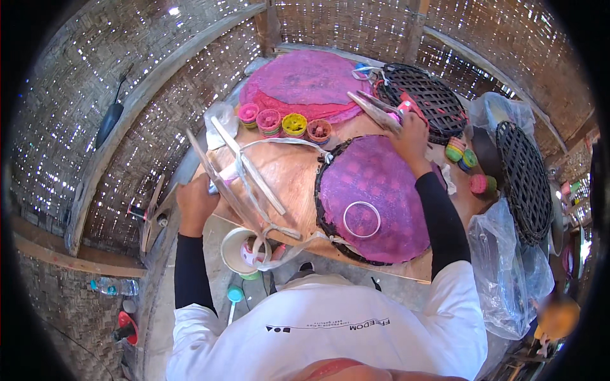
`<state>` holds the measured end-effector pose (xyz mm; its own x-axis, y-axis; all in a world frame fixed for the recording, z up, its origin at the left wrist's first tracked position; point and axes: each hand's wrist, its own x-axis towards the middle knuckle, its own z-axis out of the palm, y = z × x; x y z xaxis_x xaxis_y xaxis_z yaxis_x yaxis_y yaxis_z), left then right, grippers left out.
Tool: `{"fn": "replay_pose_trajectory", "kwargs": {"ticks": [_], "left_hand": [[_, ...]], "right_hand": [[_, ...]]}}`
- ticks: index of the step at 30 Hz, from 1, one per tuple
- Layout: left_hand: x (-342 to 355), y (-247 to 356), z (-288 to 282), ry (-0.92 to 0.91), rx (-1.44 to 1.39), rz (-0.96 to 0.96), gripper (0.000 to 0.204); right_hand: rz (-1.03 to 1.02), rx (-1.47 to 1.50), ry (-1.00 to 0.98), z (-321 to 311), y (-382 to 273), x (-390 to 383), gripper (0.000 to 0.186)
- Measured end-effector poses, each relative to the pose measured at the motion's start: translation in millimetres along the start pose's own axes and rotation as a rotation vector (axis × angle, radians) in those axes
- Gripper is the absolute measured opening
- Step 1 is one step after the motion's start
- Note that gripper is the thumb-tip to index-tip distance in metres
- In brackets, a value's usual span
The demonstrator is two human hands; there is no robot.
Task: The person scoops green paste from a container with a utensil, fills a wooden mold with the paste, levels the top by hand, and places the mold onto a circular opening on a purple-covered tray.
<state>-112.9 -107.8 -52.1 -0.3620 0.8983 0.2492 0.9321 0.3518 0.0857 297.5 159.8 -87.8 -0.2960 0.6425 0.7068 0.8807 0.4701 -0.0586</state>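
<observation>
My left hand (194,197) is closed at the table's left, round a small bluish thing I cannot make out, beside pale wooden sticks (260,187) looped with white straps (279,230). My right hand (408,133) grips a pair of wooden sticks (372,109) at the back right, with something pink at the fingers, partly hidden. Below it lies a round black-rimmed tray (324,209) covered by a purple sheet (375,178) with a white ring (362,203) on it. Several pink, yellow and orange cups (293,125) stand behind the straps.
Pink sheets (298,76) and a black lattice tray (426,86) lie at the back. Coloured cups (470,159), another lattice tray (521,178) and plastic bags (495,267) are at the right. A bucket (235,251) stands below the table (292,171). Woven walls (114,57) surround it.
</observation>
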Motion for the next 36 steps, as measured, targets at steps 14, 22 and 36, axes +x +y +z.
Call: {"fn": "replay_pose_trajectory", "kwargs": {"ticks": [14, 22, 36], "left_hand": [[-3.3, -3.3, -28.8, 0.541, 0.257, -0.027, 0.024], [8.8, -55.6, -39.2, 1.103, -0.532, -0.137, 0.03], [0.2, 40.3, 19.1, 0.769, -1.263, 0.108, 0.043]], "right_hand": [[-0.567, 0.99, -0.024, -22.5, -233.2, 17.9, 0.017], [-0.567, 0.82, -0.457, 15.0, -202.5, -7.7, 0.05], [-0.301, 0.696, -0.853, -87.2, -57.5, -122.1, 0.093]]}}
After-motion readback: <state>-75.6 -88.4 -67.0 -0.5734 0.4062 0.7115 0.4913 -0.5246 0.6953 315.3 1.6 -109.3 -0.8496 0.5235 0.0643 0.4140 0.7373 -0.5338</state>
